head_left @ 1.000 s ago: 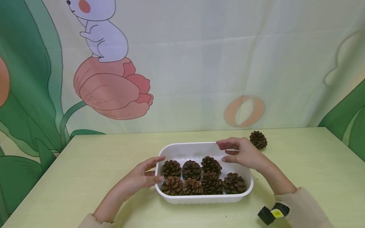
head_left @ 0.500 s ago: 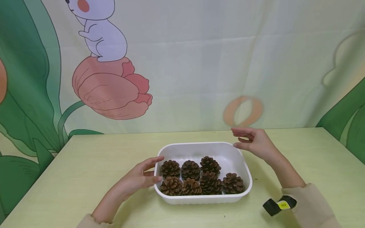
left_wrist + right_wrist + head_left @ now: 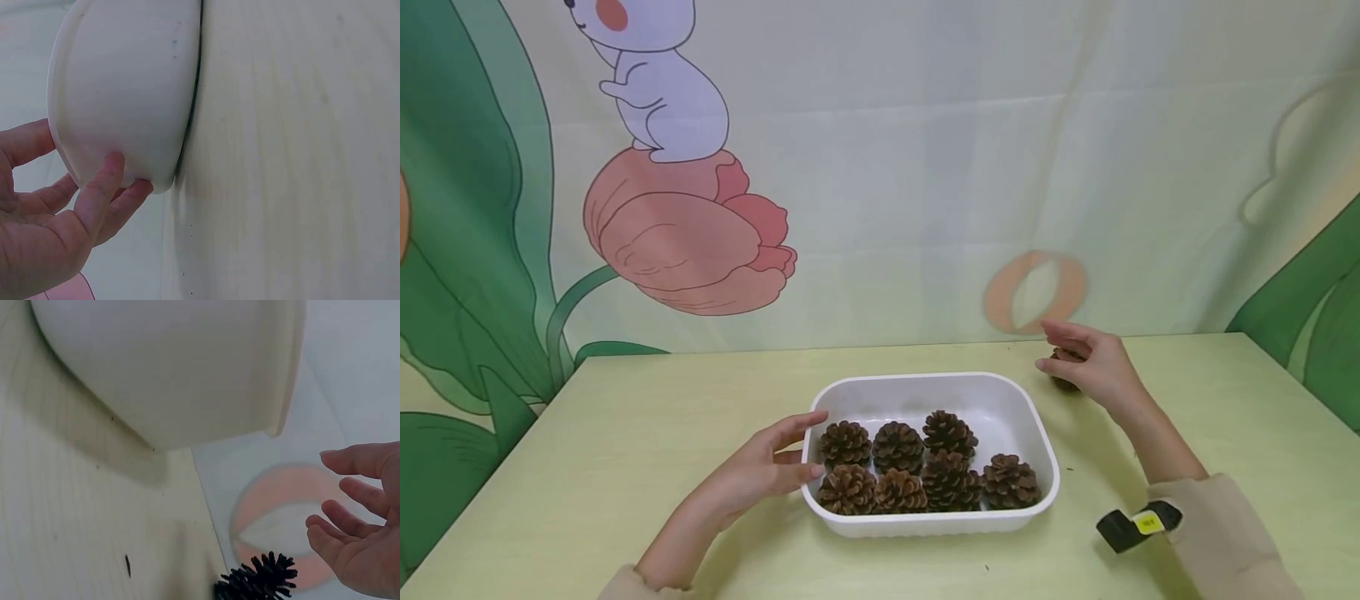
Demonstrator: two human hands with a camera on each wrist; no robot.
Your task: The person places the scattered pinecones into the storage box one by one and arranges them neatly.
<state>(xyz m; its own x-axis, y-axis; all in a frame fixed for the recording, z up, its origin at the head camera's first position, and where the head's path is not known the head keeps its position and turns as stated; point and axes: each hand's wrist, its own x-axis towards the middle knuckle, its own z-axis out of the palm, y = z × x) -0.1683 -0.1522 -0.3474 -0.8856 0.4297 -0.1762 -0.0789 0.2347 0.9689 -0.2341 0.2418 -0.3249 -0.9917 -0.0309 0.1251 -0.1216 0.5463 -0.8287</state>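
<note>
A white plastic tub (image 3: 934, 525) on the table holds several brown pine cones (image 3: 950, 481), mostly along its near side and left half. My left hand (image 3: 762, 465) holds its left end, thumb and forefinger tips over the rim; in the left wrist view, other fingertips (image 3: 114, 162) press its outer wall. Beyond the tub's back right corner, my right hand (image 3: 1097, 368) hovers with spread, slightly bent fingers. Partly hidden behind it in the head view, a single pine cone (image 3: 1063, 383) sits near the table's back edge. In the right wrist view, this pine cone (image 3: 259, 579) shows below the fingers, apart from them.
The pale wooden table (image 3: 647, 450) meets a printed cloth backdrop (image 3: 880, 183) along its back edge. A black device with a yellow label (image 3: 1141, 525) is by the right sleeve. Small dark bits (image 3: 127, 565) lie on the tabletop right of the tub.
From over the tub's back right part, my right hand has moved right and away from me to the lone pine cone. My left hand has stayed at the tub's left end.
</note>
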